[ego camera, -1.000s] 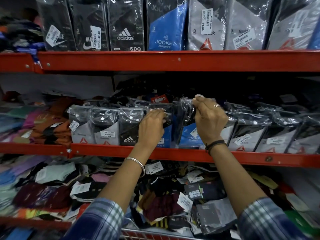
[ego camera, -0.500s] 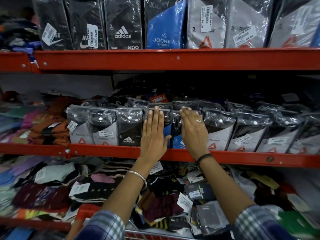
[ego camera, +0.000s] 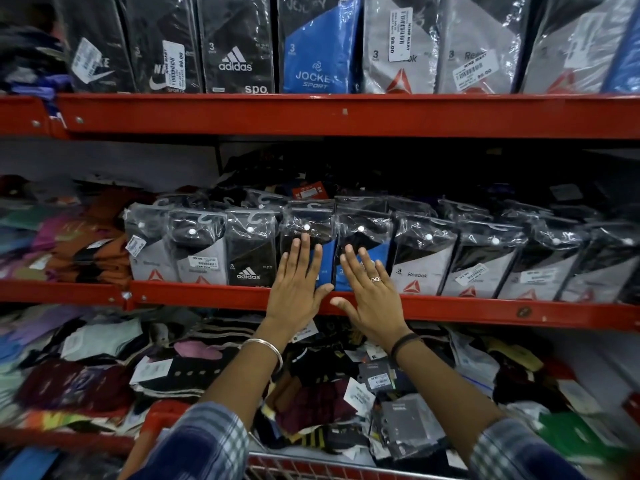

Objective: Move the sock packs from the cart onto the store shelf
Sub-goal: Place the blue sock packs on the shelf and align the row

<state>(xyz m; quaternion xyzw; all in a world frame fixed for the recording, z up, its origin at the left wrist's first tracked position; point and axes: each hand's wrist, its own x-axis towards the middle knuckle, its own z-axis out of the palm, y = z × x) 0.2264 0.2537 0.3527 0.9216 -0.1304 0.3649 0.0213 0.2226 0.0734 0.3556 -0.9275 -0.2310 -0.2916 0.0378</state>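
Observation:
A row of upright sock packs in clear plastic stands on the middle red shelf [ego camera: 450, 311]. My left hand [ego camera: 298, 285] lies flat with fingers spread against a black and blue pack [ego camera: 306, 226]. My right hand [ego camera: 369, 291] is flat against the blue pack [ego camera: 363, 237] beside it. Neither hand grips anything. An adidas pack [ego camera: 250, 252] stands just left of my left hand, and a Reebok pack [ego camera: 422, 258] just right of my right hand. The cart's red wire rim [ego camera: 311, 462] shows at the bottom edge.
The top shelf [ego camera: 346, 114] carries tall Nike, adidas, Jockey and Reebok packs. Loose socks and tagged packs lie heaped on the lowest shelf [ego camera: 173, 372] under my arms. Folded orange and coloured socks [ego camera: 86, 244] are stacked at the left of the middle shelf.
My hands let go of the tops of the two blue packs, came down and opened flat against their fronts. The packs now stand straight in the row.

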